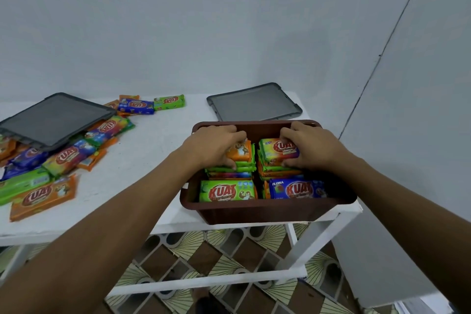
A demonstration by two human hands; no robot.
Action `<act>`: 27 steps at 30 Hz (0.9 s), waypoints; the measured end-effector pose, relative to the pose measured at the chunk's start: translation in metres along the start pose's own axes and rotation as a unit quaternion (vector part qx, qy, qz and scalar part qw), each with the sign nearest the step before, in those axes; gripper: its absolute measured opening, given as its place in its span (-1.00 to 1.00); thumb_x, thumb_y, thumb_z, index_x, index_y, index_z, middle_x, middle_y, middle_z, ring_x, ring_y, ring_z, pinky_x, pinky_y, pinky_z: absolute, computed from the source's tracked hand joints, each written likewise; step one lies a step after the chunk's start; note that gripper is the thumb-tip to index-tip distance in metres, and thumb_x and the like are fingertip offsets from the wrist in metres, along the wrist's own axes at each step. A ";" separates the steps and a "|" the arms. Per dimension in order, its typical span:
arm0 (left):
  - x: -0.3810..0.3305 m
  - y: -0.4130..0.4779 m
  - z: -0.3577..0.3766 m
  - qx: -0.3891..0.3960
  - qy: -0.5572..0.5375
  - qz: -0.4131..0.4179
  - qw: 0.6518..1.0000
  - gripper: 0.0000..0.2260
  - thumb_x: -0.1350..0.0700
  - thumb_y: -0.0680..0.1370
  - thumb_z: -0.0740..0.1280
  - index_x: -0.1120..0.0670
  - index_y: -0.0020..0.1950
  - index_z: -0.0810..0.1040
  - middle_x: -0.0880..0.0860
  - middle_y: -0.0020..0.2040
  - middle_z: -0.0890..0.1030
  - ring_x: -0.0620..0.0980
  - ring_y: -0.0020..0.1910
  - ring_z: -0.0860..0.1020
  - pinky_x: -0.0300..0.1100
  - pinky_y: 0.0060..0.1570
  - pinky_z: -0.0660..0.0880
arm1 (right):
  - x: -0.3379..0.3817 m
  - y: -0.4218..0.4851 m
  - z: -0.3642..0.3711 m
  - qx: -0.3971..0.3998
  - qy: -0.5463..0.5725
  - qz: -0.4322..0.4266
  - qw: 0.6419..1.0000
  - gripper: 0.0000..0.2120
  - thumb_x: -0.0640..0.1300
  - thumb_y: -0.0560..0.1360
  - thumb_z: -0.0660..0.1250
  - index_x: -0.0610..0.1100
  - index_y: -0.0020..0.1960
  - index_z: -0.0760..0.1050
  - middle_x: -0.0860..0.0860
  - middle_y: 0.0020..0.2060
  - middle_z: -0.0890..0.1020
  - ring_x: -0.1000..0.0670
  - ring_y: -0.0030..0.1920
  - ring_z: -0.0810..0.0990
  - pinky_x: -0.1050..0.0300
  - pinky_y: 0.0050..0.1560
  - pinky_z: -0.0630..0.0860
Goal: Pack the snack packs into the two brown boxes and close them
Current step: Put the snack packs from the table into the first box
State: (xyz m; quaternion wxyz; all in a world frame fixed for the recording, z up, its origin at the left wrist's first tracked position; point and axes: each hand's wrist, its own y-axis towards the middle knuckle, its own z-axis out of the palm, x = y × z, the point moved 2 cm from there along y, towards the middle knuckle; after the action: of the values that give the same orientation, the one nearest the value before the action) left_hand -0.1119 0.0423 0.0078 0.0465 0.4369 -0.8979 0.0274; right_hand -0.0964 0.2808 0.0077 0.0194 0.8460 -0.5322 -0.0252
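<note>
Since the stacks (230,169) probably need squaring up so a lid (254,103) fits, both hands are down in the box (254,208): left hand (216,146) grips the orange pack (242,151) on the back-left stack, right hand (309,146) grips the green pack (277,149) beside it. Readable wrappers say KUAT; the blue pack (297,188) up front adds FLORA. More packs (43,196) lie loose at left.

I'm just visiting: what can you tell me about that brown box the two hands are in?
The brown plastic-looking box is rectangular with rounded corners and a broad rim, upright, lidless, near the front edge of the white table. Four stacks of colourful snack packs nearly fill it. The left hand grips an orange pack and the right hand a multicoloured pack on the rear stacks. A flat grey lid lies behind it.
</note>
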 end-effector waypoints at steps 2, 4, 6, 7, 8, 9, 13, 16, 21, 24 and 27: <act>0.001 0.001 0.001 0.003 -0.022 -0.017 1.000 -0.44 -0.25 0.38 0.45 -0.03 0.23 0.36 -0.01 0.15 0.52 0.04 0.09 0.51 -0.10 -0.11 0.45 | 0.000 -0.001 0.000 0.003 0.001 0.003 1.000 -0.56 0.26 0.37 0.42 0.09 0.07 0.33 0.09 0.03 0.52 0.07 -0.03 0.52 0.17 -0.09 0.50; 0.002 0.001 0.001 -0.001 -0.036 -0.023 0.999 -0.49 -0.27 0.36 0.46 -0.04 0.10 0.33 -0.01 0.11 0.54 0.01 0.02 0.49 -0.13 -0.15 0.38 | -0.001 -0.001 0.001 0.004 -0.003 0.001 1.000 -0.56 0.27 0.37 0.41 0.09 0.06 0.31 0.09 0.02 0.54 0.07 -0.04 0.53 0.15 -0.08 0.53; 0.002 0.001 0.001 0.002 -0.044 -0.026 0.999 -0.51 -0.27 0.35 0.47 -0.07 0.00 0.27 -0.01 0.07 0.54 -0.04 -0.05 0.42 -0.14 -0.17 0.35 | 0.000 -0.002 0.001 0.005 -0.003 0.000 1.000 -0.56 0.28 0.38 0.40 0.09 0.06 0.30 0.09 0.03 0.56 0.07 -0.04 0.54 0.13 -0.06 0.55; 0.003 0.001 0.001 0.002 -0.046 -0.027 0.999 -0.51 -0.26 0.34 0.47 -0.08 -0.02 0.26 -0.01 0.05 0.53 -0.05 -0.07 0.41 -0.14 -0.18 0.35 | 0.000 -0.002 0.001 0.005 -0.003 -0.001 1.000 -0.56 0.28 0.38 0.40 0.09 0.07 0.30 0.09 0.04 0.56 0.07 -0.03 0.55 0.13 -0.05 0.56; 0.003 0.001 0.001 0.002 -0.047 -0.026 0.999 -0.51 -0.27 0.34 0.48 -0.08 -0.02 0.27 -0.02 0.04 0.53 -0.05 -0.07 0.41 -0.14 -0.18 0.36 | 0.000 -0.002 0.001 0.005 -0.002 -0.001 1.000 -0.56 0.28 0.38 0.40 0.10 0.06 0.29 0.09 0.04 0.56 0.07 -0.03 0.55 0.13 -0.05 0.56; 0.003 0.001 0.001 0.002 -0.050 -0.026 0.998 -0.51 -0.27 0.33 0.48 -0.08 -0.03 0.27 -0.03 0.03 0.53 -0.05 -0.06 0.43 -0.14 -0.17 0.37 | 0.000 -0.002 0.001 0.005 -0.003 -0.001 1.000 -0.56 0.28 0.38 0.40 0.11 0.05 0.27 0.09 0.04 0.56 0.07 -0.04 0.55 0.14 -0.06 0.55; 0.002 0.001 0.000 0.002 -0.055 -0.027 0.998 -0.50 -0.23 0.32 0.51 -0.10 -0.02 0.26 -0.06 0.03 0.51 -0.07 -0.05 0.42 -0.15 -0.16 0.37 | 0.000 -0.002 0.000 0.004 -0.001 0.000 1.000 -0.57 0.28 0.37 0.41 0.11 0.02 0.26 0.09 0.02 0.56 0.07 -0.05 0.54 0.16 -0.07 0.53; 0.000 0.001 -0.001 0.000 -0.043 -0.026 0.999 -0.51 -0.19 0.35 0.51 -0.11 -0.02 0.23 -0.04 0.07 0.51 -0.08 -0.06 0.38 -0.15 -0.17 0.33 | -0.001 -0.002 0.000 0.002 -0.001 0.002 1.000 -0.57 0.28 0.37 0.41 0.10 0.01 0.27 0.09 0.01 0.56 0.07 -0.06 0.53 0.17 -0.09 0.51; 0.002 0.001 0.000 -0.002 -0.059 -0.029 0.998 -0.52 -0.19 0.34 0.52 -0.09 -0.03 0.26 -0.04 0.04 0.52 -0.06 -0.06 0.41 -0.14 -0.19 0.35 | 0.000 -0.003 0.001 0.006 0.004 0.005 1.000 -0.56 0.27 0.37 0.42 0.10 0.02 0.27 0.09 0.03 0.56 0.08 -0.04 0.53 0.19 -0.08 0.50; 0.002 0.001 0.000 -0.007 -0.069 -0.030 0.997 -0.53 -0.18 0.34 0.52 -0.08 -0.03 0.28 -0.07 -0.03 0.46 -0.05 -0.05 0.43 -0.14 -0.19 0.33 | 0.000 -0.002 0.001 0.007 0.006 0.011 1.000 -0.56 0.28 0.37 0.41 0.09 0.04 0.30 0.10 0.03 0.57 0.09 -0.05 0.54 0.21 -0.08 0.50; 0.002 -0.001 -0.002 -0.018 -0.065 -0.029 0.997 -0.53 -0.20 0.33 0.52 -0.08 -0.02 0.31 -0.10 -0.05 0.41 -0.07 -0.06 0.42 -0.16 -0.21 0.31 | -0.001 -0.002 0.002 0.010 0.008 0.015 1.000 -0.56 0.28 0.37 0.42 0.09 0.05 0.32 0.10 0.03 0.57 0.09 -0.06 0.53 0.21 -0.08 0.50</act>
State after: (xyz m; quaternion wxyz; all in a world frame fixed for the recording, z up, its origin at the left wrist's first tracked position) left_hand -0.1120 0.0402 0.0100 -0.0028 0.4624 -0.8865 -0.0186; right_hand -0.0951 0.2820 0.0053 0.0153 0.8380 -0.5453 -0.0129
